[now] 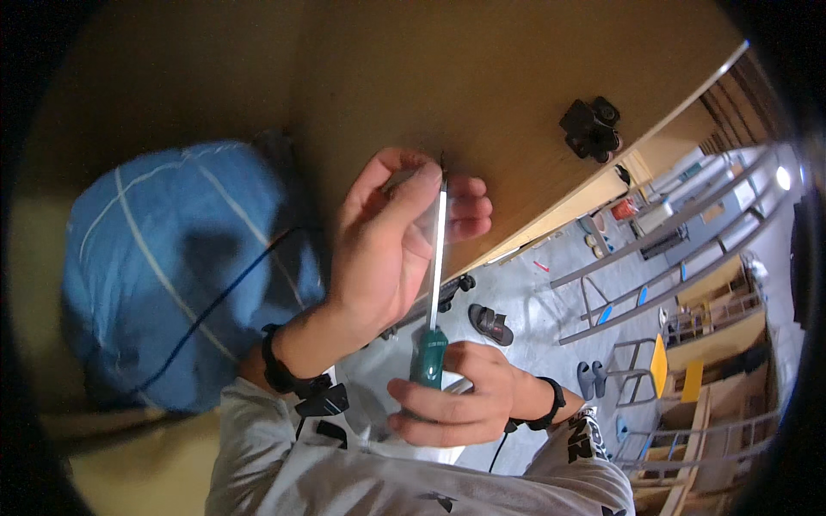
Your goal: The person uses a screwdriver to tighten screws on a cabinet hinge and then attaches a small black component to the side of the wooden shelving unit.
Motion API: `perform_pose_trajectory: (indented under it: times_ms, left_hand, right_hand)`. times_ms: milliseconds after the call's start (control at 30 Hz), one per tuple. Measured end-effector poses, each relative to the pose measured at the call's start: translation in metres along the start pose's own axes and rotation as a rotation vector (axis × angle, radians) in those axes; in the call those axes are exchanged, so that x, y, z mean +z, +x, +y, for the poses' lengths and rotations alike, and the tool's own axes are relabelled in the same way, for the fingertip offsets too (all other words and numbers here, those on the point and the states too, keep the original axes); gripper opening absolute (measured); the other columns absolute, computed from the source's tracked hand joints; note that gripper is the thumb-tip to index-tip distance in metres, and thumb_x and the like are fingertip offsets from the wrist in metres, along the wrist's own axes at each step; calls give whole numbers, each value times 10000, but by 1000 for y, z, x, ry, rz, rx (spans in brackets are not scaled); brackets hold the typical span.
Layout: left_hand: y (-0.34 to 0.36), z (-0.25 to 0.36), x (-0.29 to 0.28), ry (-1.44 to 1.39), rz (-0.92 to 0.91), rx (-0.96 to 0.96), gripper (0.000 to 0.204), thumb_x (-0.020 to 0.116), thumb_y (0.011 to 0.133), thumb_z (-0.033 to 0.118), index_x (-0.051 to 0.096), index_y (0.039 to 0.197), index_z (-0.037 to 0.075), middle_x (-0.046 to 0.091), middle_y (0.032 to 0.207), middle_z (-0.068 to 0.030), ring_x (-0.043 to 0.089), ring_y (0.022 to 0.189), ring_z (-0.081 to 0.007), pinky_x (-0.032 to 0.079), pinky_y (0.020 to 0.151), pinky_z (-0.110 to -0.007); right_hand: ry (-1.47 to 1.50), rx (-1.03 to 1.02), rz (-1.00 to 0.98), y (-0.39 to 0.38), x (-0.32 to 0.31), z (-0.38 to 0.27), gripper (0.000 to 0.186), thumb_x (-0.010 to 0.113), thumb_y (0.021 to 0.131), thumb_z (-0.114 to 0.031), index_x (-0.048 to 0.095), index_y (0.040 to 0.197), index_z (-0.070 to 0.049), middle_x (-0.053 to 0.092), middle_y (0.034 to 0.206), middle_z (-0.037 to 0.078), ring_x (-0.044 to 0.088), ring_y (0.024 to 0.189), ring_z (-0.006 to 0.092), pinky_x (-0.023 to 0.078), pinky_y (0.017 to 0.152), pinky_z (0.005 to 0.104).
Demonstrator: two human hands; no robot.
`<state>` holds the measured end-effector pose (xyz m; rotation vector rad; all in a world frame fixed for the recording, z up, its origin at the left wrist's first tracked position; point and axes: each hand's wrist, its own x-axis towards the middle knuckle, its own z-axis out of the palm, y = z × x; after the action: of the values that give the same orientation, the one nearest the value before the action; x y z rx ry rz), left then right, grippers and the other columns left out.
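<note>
A screwdriver (438,258) with a green handle and a long bright shaft stands nearly upright before me, its tip pointing away. My right hand (460,394) is wrapped round the green handle. Near the tip, my left hand (391,232) is closed, its thumb against the end of the shaft and its other fingers curled behind. Something small and dark shows at the tip, too small to name. Black bands circle both wrists, the left one carrying a small black box (325,401).
Beyond my hands spreads a brown wooden surface (482,77) with a small black device (592,129) near its edge. A blue cushion (172,284) with white lines lies left, crossed by a dark cable (224,297). Slippers (490,325), metal frames and a yellow chair (659,365) stand right.
</note>
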<state>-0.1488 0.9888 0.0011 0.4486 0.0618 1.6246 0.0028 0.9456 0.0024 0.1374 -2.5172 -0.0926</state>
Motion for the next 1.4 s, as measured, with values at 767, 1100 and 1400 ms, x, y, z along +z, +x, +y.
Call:
perform_pose_trajectory:
  times_ms: [767, 1100, 1400]
  left_hand:
    - [28, 10, 17, 146, -797, -44, 477, 414, 835, 88, 346, 1266, -105, 497, 1203, -318, 551, 1096, -381, 429, 979, -478]
    - [42, 14, 21, 82, -804, -95, 441, 385, 829, 34, 371, 1241, -121, 499, 1201, -320, 534, 1124, -380, 402, 1010, -474]
    - [10, 58, 25, 687, -678, 388, 450, 475, 852, 75, 387, 1258, -95, 535, 1171, -254, 584, 1050, -312, 465, 943, -432]
  right_hand:
    - [-677, 90, 53, 74, -3, -31, 196, 642, 702, -83, 624, 876, -172, 628, 825, -25, 361, 542, 102, 267, 443, 216]
    - [-859, 154, 116, 99, 10, -26, 123, 602, 739, -110, 616, 852, -154, 629, 823, 4, 376, 517, 85, 251, 458, 199]
    - [-831, 43, 437, 160, 2, -3, 176, 571, 679, -160, 607, 815, -55, 573, 789, 72, 478, 685, 155, 360, 570, 248]
